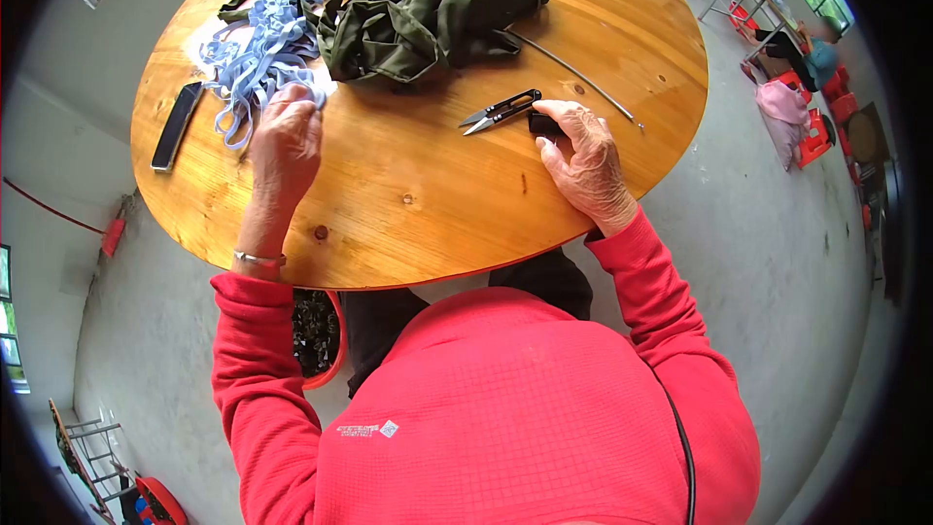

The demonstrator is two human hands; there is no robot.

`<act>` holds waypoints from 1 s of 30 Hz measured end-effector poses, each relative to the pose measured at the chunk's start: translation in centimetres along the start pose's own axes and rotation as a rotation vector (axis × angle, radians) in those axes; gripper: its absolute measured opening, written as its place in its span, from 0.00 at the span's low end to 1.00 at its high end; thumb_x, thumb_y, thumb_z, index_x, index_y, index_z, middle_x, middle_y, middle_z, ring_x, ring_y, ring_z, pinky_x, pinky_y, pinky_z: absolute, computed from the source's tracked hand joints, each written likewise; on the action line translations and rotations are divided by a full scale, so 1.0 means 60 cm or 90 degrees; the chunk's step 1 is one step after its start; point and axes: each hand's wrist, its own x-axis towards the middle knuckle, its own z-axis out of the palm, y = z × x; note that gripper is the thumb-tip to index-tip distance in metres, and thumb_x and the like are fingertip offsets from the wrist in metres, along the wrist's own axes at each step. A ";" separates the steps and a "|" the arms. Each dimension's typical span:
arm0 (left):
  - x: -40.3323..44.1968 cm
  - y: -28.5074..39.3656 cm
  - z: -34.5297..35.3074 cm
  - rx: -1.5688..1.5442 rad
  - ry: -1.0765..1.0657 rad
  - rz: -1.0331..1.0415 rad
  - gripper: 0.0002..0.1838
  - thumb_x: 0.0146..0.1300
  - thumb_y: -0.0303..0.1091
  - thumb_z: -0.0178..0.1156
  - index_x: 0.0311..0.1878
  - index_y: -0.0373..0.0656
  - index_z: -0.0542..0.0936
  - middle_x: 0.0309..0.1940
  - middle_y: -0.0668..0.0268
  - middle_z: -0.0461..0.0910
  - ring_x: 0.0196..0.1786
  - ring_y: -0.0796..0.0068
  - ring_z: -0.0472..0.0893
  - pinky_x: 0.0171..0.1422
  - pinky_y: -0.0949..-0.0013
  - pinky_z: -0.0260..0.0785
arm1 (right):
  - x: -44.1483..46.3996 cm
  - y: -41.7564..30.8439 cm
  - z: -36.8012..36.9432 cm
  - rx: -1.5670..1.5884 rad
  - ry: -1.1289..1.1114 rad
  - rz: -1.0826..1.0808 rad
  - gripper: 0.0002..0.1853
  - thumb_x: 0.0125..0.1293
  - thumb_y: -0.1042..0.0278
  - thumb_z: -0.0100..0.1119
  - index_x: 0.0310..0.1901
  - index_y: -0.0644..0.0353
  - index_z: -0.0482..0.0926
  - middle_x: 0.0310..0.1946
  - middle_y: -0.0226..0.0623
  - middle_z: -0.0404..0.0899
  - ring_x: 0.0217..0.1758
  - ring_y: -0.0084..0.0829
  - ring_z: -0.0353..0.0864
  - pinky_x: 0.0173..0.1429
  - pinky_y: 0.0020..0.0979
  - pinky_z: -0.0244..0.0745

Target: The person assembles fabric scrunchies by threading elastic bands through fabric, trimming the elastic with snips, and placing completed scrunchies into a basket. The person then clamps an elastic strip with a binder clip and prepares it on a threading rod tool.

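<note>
My left hand [288, 141] is closed, fingertips pinched at the near edge of a tangled heap of light blue elastic straps [255, 63]. It appears to grip one of the straps. On the right side of the table, my right hand [588, 157] has its thumb and index finger bent around a small black object [544, 123], partly hidden under the fingers. Thread snips [501, 111] with a black handle lie just left of its fingertips, blades pointing left. Behind them spreads a pile of dark green cloth [418, 19].
The round wooden table [418, 233] also bears a black phone-like slab [178, 126] at left and a thin metal rod [583, 78] at right. Below its edge stands a red basin [340, 345] of small dark pieces. A seated person [821, 60] is at far right.
</note>
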 end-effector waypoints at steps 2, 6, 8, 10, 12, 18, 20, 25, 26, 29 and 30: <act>-0.003 -0.002 -0.021 -0.002 0.071 -0.009 0.06 0.59 0.27 0.59 0.37 0.35 0.80 0.40 0.53 0.81 0.45 0.57 0.80 0.50 0.64 0.71 | 0.000 -0.001 -0.001 0.001 0.004 -0.001 0.21 0.51 0.73 0.61 0.50 0.55 0.75 0.43 0.36 0.78 0.50 0.37 0.76 0.51 0.37 0.66; 0.008 0.015 -0.059 -0.025 -0.024 -0.032 0.06 0.61 0.29 0.58 0.34 0.36 0.80 0.35 0.54 0.81 0.39 0.54 0.81 0.44 0.63 0.72 | 0.000 0.000 -0.002 0.008 0.001 -0.001 0.21 0.51 0.74 0.61 0.50 0.55 0.75 0.43 0.36 0.78 0.50 0.38 0.76 0.51 0.37 0.66; 0.015 0.027 -0.071 0.070 -0.099 -0.021 0.09 0.62 0.33 0.57 0.30 0.38 0.77 0.30 0.55 0.79 0.35 0.52 0.78 0.38 0.59 0.70 | 0.001 -0.002 -0.003 0.010 0.002 -0.002 0.21 0.51 0.74 0.61 0.50 0.55 0.75 0.43 0.37 0.78 0.50 0.38 0.76 0.51 0.37 0.66; 0.025 0.030 -0.085 0.166 -0.197 0.008 0.10 0.63 0.34 0.56 0.30 0.38 0.77 0.28 0.54 0.78 0.33 0.52 0.78 0.37 0.60 0.69 | 0.001 -0.002 -0.002 0.009 0.005 0.004 0.21 0.51 0.74 0.61 0.50 0.55 0.75 0.43 0.37 0.78 0.50 0.38 0.76 0.51 0.37 0.66; 0.026 0.016 -0.083 0.196 -0.261 0.054 0.09 0.64 0.34 0.56 0.32 0.38 0.76 0.27 0.55 0.77 0.30 0.56 0.77 0.35 0.61 0.68 | 0.000 -0.001 -0.001 0.008 0.002 0.008 0.21 0.52 0.74 0.60 0.50 0.54 0.75 0.44 0.37 0.78 0.50 0.38 0.76 0.52 0.37 0.66; 0.016 -0.029 -0.074 -0.186 -0.290 -0.107 0.10 0.59 0.34 0.61 0.38 0.37 0.77 0.34 0.58 0.78 0.38 0.60 0.77 0.44 0.65 0.68 | -0.001 0.000 0.000 0.011 0.005 0.002 0.21 0.52 0.73 0.60 0.51 0.54 0.75 0.44 0.37 0.78 0.50 0.38 0.76 0.53 0.37 0.66; 0.011 -0.022 -0.073 -0.013 -0.231 0.014 0.12 0.55 0.32 0.65 0.37 0.36 0.76 0.40 0.56 0.77 0.47 0.57 0.76 0.51 0.62 0.68 | -0.001 0.002 -0.001 0.009 0.002 0.000 0.21 0.52 0.73 0.60 0.51 0.54 0.75 0.44 0.38 0.78 0.50 0.38 0.76 0.53 0.37 0.66; -0.002 0.003 -0.041 0.158 -0.250 0.133 0.08 0.51 0.27 0.63 0.34 0.39 0.76 0.47 0.58 0.76 0.55 0.56 0.73 0.56 0.60 0.65 | -0.001 0.001 -0.001 0.013 0.002 0.000 0.21 0.52 0.73 0.60 0.51 0.54 0.74 0.44 0.38 0.78 0.50 0.39 0.76 0.52 0.38 0.67; -0.009 -0.010 -0.028 0.156 -0.213 0.155 0.06 0.52 0.28 0.61 0.34 0.39 0.77 0.46 0.58 0.75 0.54 0.55 0.73 0.56 0.58 0.65 | -0.001 0.001 -0.001 0.012 0.004 -0.001 0.21 0.52 0.73 0.60 0.51 0.54 0.75 0.44 0.38 0.78 0.50 0.39 0.76 0.52 0.38 0.67; 0.012 0.008 -0.042 0.133 -0.066 0.134 0.05 0.56 0.27 0.58 0.35 0.38 0.78 0.45 0.56 0.78 0.51 0.54 0.76 0.55 0.57 0.66 | 0.000 0.001 -0.002 0.008 0.010 -0.001 0.21 0.51 0.73 0.60 0.50 0.54 0.75 0.43 0.38 0.78 0.49 0.39 0.76 0.51 0.38 0.67; 0.024 0.019 -0.055 0.054 0.004 0.107 0.05 0.55 0.25 0.58 0.35 0.37 0.79 0.43 0.56 0.79 0.48 0.54 0.77 0.53 0.59 0.68 | 0.000 0.001 -0.002 0.009 0.010 -0.001 0.21 0.51 0.74 0.60 0.50 0.54 0.75 0.43 0.38 0.78 0.49 0.39 0.76 0.51 0.38 0.67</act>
